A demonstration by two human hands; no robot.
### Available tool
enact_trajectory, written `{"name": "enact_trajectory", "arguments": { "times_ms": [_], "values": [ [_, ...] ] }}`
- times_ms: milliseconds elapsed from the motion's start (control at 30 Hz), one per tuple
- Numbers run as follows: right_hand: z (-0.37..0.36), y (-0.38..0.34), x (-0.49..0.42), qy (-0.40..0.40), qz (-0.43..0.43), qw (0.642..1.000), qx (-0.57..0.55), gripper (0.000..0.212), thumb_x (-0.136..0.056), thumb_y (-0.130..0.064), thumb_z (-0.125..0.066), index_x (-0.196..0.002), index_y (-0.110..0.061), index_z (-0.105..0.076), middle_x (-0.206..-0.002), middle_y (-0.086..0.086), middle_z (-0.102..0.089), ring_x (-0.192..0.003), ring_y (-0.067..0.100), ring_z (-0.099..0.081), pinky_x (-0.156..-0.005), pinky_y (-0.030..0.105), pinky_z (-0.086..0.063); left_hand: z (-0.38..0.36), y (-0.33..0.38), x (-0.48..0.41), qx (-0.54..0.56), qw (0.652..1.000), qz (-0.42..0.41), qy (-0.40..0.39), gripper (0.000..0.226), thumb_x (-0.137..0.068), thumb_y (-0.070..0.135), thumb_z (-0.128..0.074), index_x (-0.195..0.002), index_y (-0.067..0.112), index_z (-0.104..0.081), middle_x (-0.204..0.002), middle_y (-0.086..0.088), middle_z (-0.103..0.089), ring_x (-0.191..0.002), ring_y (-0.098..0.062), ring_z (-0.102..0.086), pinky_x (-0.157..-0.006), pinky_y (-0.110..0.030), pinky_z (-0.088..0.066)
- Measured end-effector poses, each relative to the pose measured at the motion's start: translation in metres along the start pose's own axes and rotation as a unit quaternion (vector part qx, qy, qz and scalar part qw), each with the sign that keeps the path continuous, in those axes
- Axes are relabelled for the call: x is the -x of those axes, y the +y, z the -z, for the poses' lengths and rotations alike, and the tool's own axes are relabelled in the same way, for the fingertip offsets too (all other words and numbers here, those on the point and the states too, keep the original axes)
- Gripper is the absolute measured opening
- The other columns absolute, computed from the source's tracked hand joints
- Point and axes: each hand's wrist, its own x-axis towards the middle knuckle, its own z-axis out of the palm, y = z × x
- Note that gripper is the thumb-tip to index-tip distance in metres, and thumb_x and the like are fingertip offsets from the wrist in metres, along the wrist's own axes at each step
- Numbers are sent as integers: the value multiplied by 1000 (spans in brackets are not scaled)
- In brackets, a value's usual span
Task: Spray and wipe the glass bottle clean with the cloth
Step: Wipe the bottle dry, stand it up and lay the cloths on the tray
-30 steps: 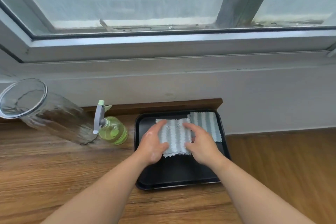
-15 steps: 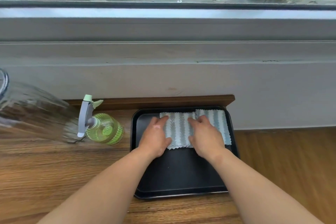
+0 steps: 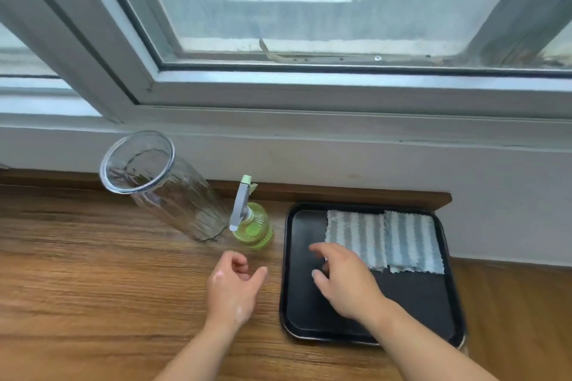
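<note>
A tall clear ribbed glass bottle point(image 3: 164, 185) stands on the wooden surface at the left, mouth open. Just right of it stands a green spray bottle point(image 3: 252, 227) with a grey-white trigger head. A black tray point(image 3: 305, 297) holds two folded grey-and-white striped cloths point(image 3: 383, 238) side by side at its far end. My left hand point(image 3: 233, 286) hovers over the wood just in front of the spray bottle, fingers loosely curled and empty. My right hand point(image 3: 343, 278) is over the tray's left part, beside the near edge of the left cloth, fingers apart and holding nothing.
A white wall and window sill point(image 3: 309, 133) run along the back, with a window frame above. A wooden ledge strip point(image 3: 340, 193) lies behind the tray. The wooden surface point(image 3: 93, 288) stretches to the left and front.
Both hands have come off the cloth, which lies flat in the tray. The left hand moved left off the tray toward the spray bottle; the right hand pulled back. The view swung left.
</note>
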Motion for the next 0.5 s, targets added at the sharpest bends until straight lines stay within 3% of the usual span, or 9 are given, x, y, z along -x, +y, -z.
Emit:
{"name": "enact_trajectory", "arguments": {
  "times_ms": [133, 233, 300, 433, 500],
  "values": [
    [-17, -45, -34, -18, -6, 1000, 12, 51, -94, -29, -59, -144, -28, -45, -130, -3, -58, -118, 19, -58, -99, 35, -49, 21, 9, -32, -45, 998, -32, 34, 92, -71, 43, -89, -147, 25, -41, -144, 1, -47, -129, -20, -52, -108, -41, -48],
    [-23, -54, -45, -30, -57, 994, 91, 32, -93, -25, -57, -125, -22, -57, -121, 1, -59, -113, 25, -61, -90, 36, -50, 17, 24, -56, -61, 993, -104, 18, 103, -66, 40, -93, -152, 27, -38, -146, 3, -47, -131, -19, -50, -113, -37, -43],
    [-24, -49, -41, -50, -75, 984, 151, 22, -92, -22, -57, -113, -20, -60, -116, 3, -58, -108, 26, -62, -85, 37, -51, 13, 30, -65, -36, 992, -120, -3, 97, -65, 30, -95, -148, 26, -44, -134, 5, -53, -116, -13, -53, -100, -26, -43],
    [-34, -26, -20, -68, -90, 977, 182, 27, -90, -16, -55, -116, -21, -61, -119, 1, -53, -103, 26, -60, -80, 37, -53, 8, 34, -73, -14, 993, -120, -3, 77, -66, 19, -93, -133, 26, -54, -112, 5, -59, -96, -16, -59, -69, -17, -41],
    [-39, -17, -8, -63, -89, 979, 173, 33, -90, -17, -53, -122, -22, -59, -123, -1, -50, -107, 25, -58, -80, 38, -52, 8, 34, -71, -24, 992, -126, 5, 75, -65, 22, -93, -130, 27, -56, -109, 6, -60, -94, -16, -59, -71, -19, -42]
  ]
}}
